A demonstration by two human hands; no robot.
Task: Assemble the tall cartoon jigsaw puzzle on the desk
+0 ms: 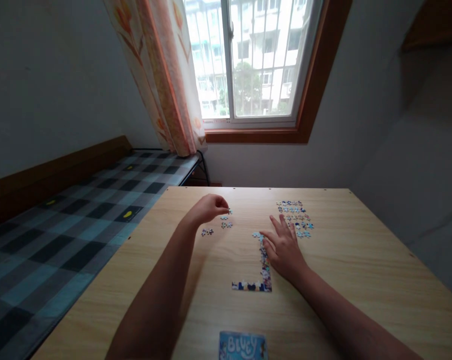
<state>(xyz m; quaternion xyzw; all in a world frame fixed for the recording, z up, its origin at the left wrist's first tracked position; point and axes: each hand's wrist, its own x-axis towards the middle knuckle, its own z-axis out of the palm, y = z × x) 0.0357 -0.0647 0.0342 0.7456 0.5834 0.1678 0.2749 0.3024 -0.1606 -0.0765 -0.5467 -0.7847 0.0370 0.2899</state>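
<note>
My left hand [210, 206] reaches to the far middle of the table, with thumb and fingers pinched on a small light-blue puzzle piece [229, 211]. Just below it lie more loose puzzle pieces [226, 225], and a joined pair of pieces [207, 232] is to their left. My right hand [284, 247] rests with its fingers spread beside the L-shaped strip of joined puzzle pieces [265, 272]. Its index fingertip is at a light-blue piece [256, 234] at the strip's top end; the hand hides part of the strip's right side.
Rows of loose puzzle pieces [295, 210] lie beyond my right hand. A blue box marked "BLUEY" [243, 346] sits at the near edge of view. The wooden table [361, 260] stands by a checkered bed [98, 210] on the left, with a curtained window [263, 60] behind.
</note>
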